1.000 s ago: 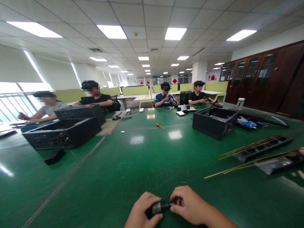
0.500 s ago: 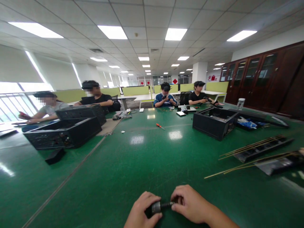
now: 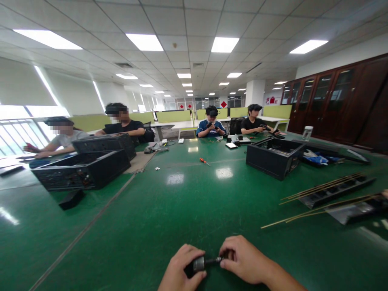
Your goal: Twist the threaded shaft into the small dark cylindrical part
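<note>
My left hand (image 3: 183, 268) is closed around the thick end of a dark cylindrical part with a grey metal band (image 3: 199, 264). A thinner black stem (image 3: 209, 262) sticks out of it to the right. At the shiny tip of that stem, my right hand (image 3: 242, 258) pinches with thumb and curled fingers. Whatever small piece lies between those fingertips is mostly hidden. Both hands are low over the green table (image 3: 169, 210), at its near side.
Black computer cases stand left (image 3: 81, 169) and right (image 3: 273, 157). An orange-handled screwdriver (image 3: 203, 161) lies mid-table. Thin yellow rods (image 3: 318, 188) rest on dark metal strips at right. A black block (image 3: 71, 199) is left. Several people sit around the table.
My right hand has shifted very slightly right, and a little more of the shiny stem tip shows. The left hand keeps its hold on the part.
</note>
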`<state>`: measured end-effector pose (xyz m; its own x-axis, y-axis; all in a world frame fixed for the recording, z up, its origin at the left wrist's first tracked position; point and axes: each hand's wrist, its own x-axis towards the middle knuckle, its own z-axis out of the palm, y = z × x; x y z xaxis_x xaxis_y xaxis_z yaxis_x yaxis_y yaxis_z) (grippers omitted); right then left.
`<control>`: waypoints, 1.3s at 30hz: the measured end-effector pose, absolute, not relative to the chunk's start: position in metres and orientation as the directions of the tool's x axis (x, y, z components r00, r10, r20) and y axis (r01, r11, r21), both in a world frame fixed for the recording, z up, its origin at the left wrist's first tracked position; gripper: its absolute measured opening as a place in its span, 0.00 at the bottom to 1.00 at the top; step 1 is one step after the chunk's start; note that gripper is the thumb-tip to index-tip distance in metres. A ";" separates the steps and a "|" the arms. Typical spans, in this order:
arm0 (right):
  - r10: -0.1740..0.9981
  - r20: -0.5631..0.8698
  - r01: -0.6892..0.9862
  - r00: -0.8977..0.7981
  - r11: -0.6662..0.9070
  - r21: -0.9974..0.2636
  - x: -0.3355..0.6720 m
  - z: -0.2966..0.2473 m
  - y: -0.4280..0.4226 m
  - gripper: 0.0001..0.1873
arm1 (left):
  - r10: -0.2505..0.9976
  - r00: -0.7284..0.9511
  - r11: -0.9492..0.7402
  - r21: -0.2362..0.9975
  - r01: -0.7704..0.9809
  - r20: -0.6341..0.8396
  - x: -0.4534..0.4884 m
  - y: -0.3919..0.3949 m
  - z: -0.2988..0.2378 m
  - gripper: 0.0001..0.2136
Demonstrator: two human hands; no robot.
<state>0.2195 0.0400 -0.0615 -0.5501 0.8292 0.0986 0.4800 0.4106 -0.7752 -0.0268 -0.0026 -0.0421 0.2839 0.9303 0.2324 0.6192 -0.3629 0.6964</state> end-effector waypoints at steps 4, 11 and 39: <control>0.832 0.095 0.485 -0.547 0.407 -0.774 0.220 -0.059 0.039 0.07 | 0.932 0.281 -0.360 0.690 0.628 0.231 -0.028 -0.001 -0.042 0.16; 0.837 0.113 0.469 -0.536 0.406 -0.785 0.222 -0.062 0.040 0.06 | 0.933 0.282 -0.356 0.691 0.629 0.225 -0.029 -0.001 -0.043 0.15; 0.850 0.054 0.483 -0.524 0.349 -0.803 0.235 -0.057 0.047 0.07 | 0.951 0.242 -0.307 0.691 0.654 0.193 -0.029 -0.002 -0.036 0.15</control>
